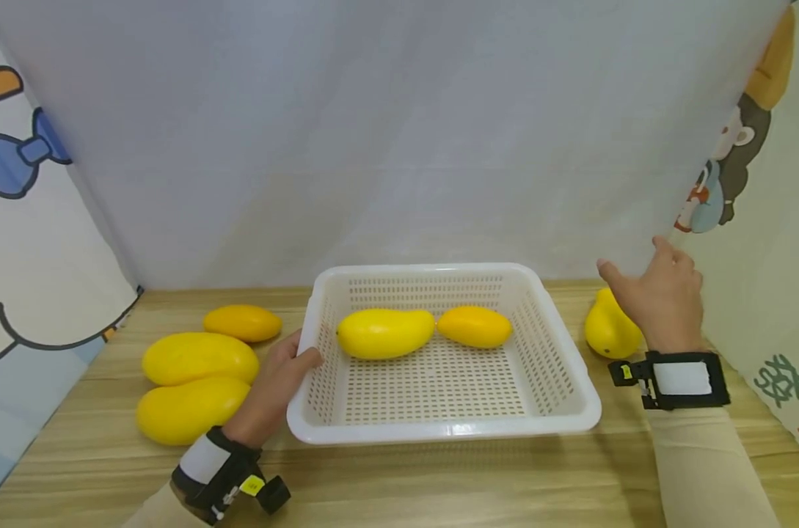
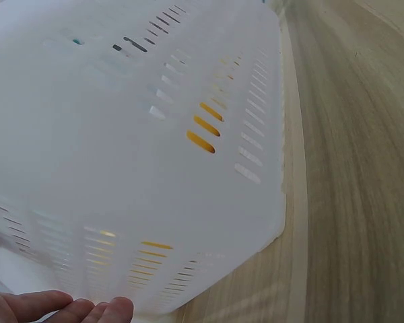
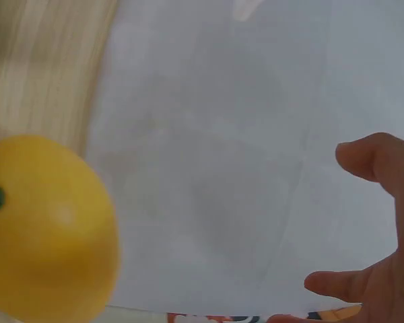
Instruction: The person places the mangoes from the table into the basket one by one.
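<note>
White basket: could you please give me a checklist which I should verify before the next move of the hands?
1. White basket held by its left rim: ok, the left hand grips it.
2. Contents inside: ok, the larger yellow fruit and the smaller orange-yellow fruit lie in it.
3. Right hand free: ok, fingers spread, holding nothing.
4. Pear-shaped fruit in grasp: not ok, it lies right of the basket, apart from the right hand.
5. Base fully resting on the table: cannot tell.

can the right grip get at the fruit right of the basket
Likely yes: the right grip, spread and empty, is near that fruit, with nothing seen between them; the basket sits apart.
</note>
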A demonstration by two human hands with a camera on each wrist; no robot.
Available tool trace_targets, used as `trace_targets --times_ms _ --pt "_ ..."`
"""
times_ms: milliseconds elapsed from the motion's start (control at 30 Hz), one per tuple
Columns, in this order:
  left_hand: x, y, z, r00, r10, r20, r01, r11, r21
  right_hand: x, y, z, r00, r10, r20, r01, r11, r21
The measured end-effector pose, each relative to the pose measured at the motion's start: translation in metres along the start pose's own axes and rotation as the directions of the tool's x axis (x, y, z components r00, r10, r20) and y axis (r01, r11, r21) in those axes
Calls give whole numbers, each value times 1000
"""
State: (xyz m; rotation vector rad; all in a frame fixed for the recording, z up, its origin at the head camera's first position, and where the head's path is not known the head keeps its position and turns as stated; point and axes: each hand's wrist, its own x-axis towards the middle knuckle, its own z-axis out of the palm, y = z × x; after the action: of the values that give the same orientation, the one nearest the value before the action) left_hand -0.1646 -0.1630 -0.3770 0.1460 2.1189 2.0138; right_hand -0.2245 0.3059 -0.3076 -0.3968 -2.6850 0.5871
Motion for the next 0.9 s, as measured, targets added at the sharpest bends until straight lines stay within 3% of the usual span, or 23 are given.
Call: trace_targets --times_ms 200,400,667,900 --pt "1 -1 1 1000 4 -1 -4 1000 -10 6 19 23 994 38 100 -30 997 -74" --pt "2 -2 0 1000 14 -3 -13 1000 7 5 25 37 992 52 119 -40 994 -100" --pt "2 -2 0 1000 17 -3 -17 1000 6 4 32 51 964 168 205 -138 978 -154" --pt "2 -2 1 1000 10 -8 -10 1000 -2 5 37 63 954 183 239 -136 970 -200"
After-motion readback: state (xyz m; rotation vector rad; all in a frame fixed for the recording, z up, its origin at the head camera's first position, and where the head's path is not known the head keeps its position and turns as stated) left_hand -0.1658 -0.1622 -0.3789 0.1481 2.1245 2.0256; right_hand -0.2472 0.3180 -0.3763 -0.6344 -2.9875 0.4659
